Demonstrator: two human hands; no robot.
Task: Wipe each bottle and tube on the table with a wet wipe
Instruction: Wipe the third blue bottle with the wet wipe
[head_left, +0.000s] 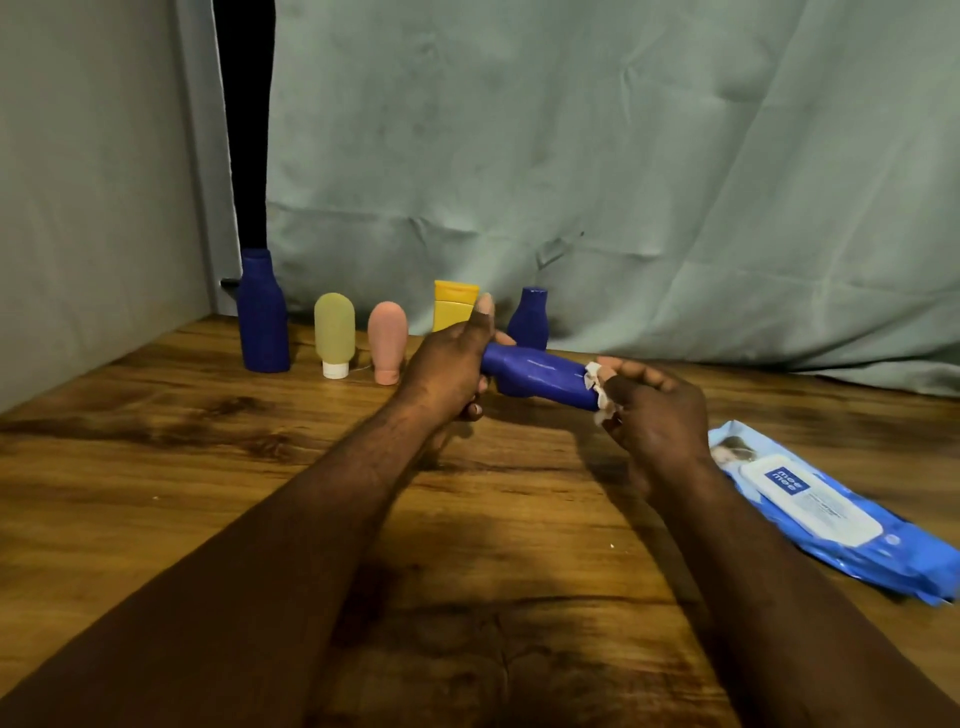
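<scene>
Two bare forearms come up from the bottom edge of the frame over a wooden table (156, 467), the left from the lower left corner, the right from the lower right. At the right edge, about mid-height, a blue pack (831, 514) of wipes lies flat on the wood with its white lid up, just beside the right wrist.

In the centre of the frame both hands hold a blue bottle (540, 376) above the table. It lies almost level, its right end a little lower. The left hand (447, 369) grips the bottle's left end, fingers curled round it from below and one digit sticking straight up. The right hand (657, 410) pinches a crumpled white wipe (597, 387) in curled fingers and presses it against the bottle's right end. The middle of the bottle shows bare between the two hands.

Behind the hands, along the table's back edge, five containers stand in a row. From left to right they are a tall bottle (262, 317) in dark blue, a green tube (334, 332) on a white cap, a pink tube (387, 340) cap-down, a yellow tube (453, 306) partly hidden by the left hand, and a small bottle (529, 319) in dark blue.

A wrinkled pale green curtain (571, 156) fills the upper frame behind the row. A grey wall (93, 182) closes the upper left, with a dark gap between wall and curtain.
</scene>
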